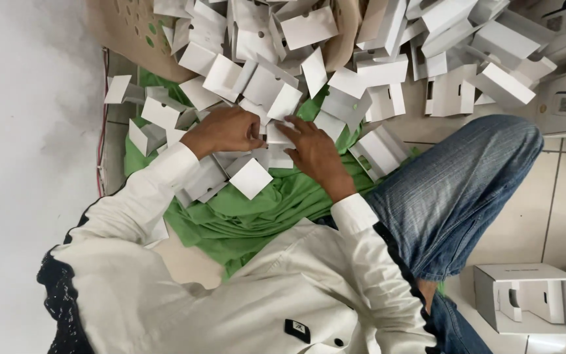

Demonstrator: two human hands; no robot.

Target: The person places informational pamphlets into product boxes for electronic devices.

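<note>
My left hand [227,130] and my right hand [316,154] meet over a heap of white folded cardboard inserts [263,85]. Between them they pinch one small white cardboard piece [276,136], the left hand's fingers curled on its left edge and the right hand's fingers spread on its right side. A green cloth [257,210] lies under the pile and across my lap. Both arms are in white sleeves.
More white cardboard pieces [453,59] cover the tiled floor to the upper right. A beige perforated basket [126,33] stands at the upper left. My knee in blue jeans [466,183] is at the right. An open white box [525,298] sits at the lower right.
</note>
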